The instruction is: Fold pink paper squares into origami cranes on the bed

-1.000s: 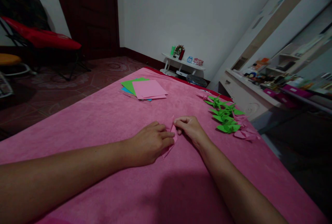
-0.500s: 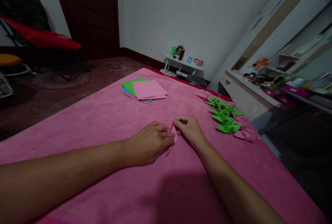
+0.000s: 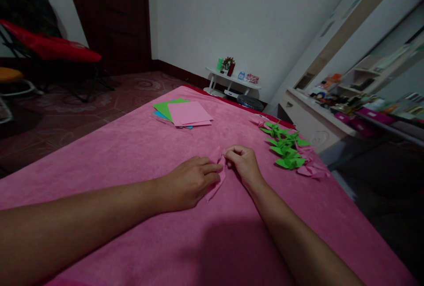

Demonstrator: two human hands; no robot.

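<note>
A narrow folded piece of pink origami paper (image 3: 215, 190) lies slanted on the pink cloth (image 3: 132, 158), partly hidden by fingers. My left hand (image 3: 192, 181) rests on the cloth and holds the paper down, its fingers closed over the middle. At the paper's far end, my right hand (image 3: 243, 161) pinches the edge between thumb and forefinger. Beyond the hands sits a stack of square sheets, with pink paper (image 3: 190, 113) on top of green paper (image 3: 162, 109) and a blue corner. To the right stand several green folded cranes (image 3: 289, 151) beside pink folded cranes (image 3: 311, 169).
The cloth-covered surface ends in a slanting left edge above the tiled floor (image 3: 139, 89). A small white shelf (image 3: 233, 78) stands against the far wall. At right is a cluttered dresser (image 3: 324, 118); a red folding chair (image 3: 66, 50) stands far left.
My right hand has shifted slightly at the paper's far end, and the paper there looks a little more opened out. My left hand stays almost in place. The view has moved slightly.
</note>
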